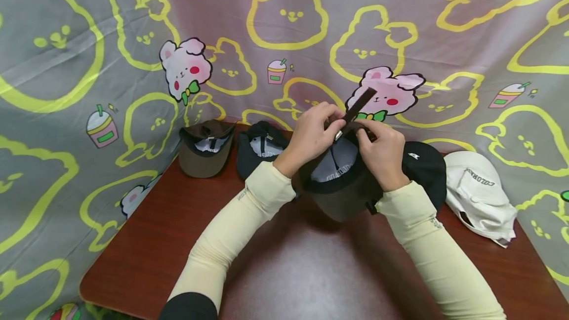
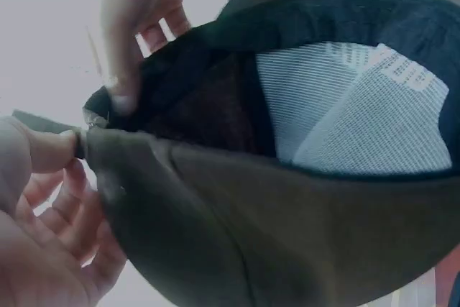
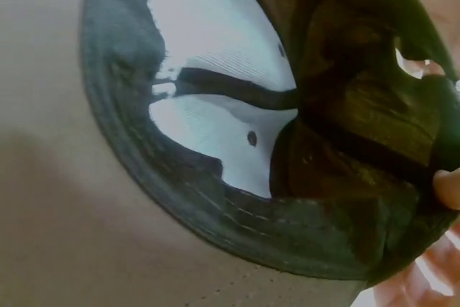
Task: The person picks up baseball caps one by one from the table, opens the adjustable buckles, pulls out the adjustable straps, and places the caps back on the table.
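"Where's the brown cap (image 1: 340,178)?"
"Between the left hand (image 1: 316,131) and right hand (image 1: 383,151), brim (image 1: 341,202) on the near side."
"How are they holding it?"
"Left pinches its strap (image 1: 361,104); right grips the cap just beside."

Held cap (image 1: 340,204): matt dark-brown cloth, smooth on brim. Strap (image 1: 363,103): same matt look, dark cloth. Buckle (image 1: 339,135): small, shiny, looks metal. Inner front panel (image 2: 309,98): pale, fine mesh-like texture. Sweatband (image 3: 287,231): dark matt cloth, stitched rows visible. White cap (image 1: 477,186): matt cloth, creased. Black cap (image 1: 427,174): matt cloth, smoother. Counter (image 1: 146,260): red-brown wood look, smooth, glossy, pale glare near front. Backdrop (image 1: 222,14): thin printed cloth, smooth, creased, faint sheen. Sleeves (image 1: 228,233): cream cloth, matt, soft wrinkles.
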{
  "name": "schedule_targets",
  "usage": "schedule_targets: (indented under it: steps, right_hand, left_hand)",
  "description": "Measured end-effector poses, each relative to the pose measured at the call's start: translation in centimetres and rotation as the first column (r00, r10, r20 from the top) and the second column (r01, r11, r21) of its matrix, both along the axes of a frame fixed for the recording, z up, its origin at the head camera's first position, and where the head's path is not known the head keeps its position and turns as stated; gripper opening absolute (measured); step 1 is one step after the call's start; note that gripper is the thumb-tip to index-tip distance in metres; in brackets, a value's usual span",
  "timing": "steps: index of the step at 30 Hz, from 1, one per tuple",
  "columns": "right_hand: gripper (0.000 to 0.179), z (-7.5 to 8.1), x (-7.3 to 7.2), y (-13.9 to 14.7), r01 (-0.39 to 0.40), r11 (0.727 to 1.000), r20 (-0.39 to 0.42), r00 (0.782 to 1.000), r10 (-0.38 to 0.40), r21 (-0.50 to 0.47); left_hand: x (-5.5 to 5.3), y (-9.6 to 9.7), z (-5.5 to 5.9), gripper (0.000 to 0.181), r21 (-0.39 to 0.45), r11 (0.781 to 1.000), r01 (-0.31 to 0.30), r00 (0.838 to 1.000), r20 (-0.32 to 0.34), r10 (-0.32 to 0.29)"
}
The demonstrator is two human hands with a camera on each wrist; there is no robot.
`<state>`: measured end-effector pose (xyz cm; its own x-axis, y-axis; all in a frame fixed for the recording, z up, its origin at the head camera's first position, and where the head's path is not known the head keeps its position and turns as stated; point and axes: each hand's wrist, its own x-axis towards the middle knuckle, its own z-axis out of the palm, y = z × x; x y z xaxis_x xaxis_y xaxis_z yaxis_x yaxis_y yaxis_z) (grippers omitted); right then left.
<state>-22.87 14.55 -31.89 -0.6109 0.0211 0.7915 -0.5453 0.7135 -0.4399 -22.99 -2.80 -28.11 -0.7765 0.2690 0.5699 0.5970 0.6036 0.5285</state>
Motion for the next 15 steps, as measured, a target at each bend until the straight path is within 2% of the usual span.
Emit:
schedule_targets:
  steps: [3,9,12,15]
  right_hand:
    - [0.017,-0.4,-0.1,0.3,-0.001,1.0,-0.035,0.999,0.002,0.021]
    - [0.019,-0.9,-1.0,-0.2,-0.099,0.988,-0.159,0.98,0.118,0.119]
    - [0.013,-1.2,-1.3,-0.5,-0.097,0.988,-0.221,0.968,0.123,0.124]
    - [0.01,-1.1,-1.4,-0.8,-0.08,0.987,-0.244,0.963,0.112,0.137]
  left_hand:
    - [-0.3,0.5,0.3,0.014,0.039,0.999,-0.01,0.999,0.051,0.008]
    - [-0.7,1.0,0.7,0.018,0.085,0.996,-0.022,0.994,0.111,0.012]
    - [-0.8,0.7,1.3,0.017,0.163,0.986,-0.034,0.994,0.104,0.017]
    - [-0.6,0.4,2.0,0.017,0.262,0.964,-0.039,0.994,0.112,0.01]
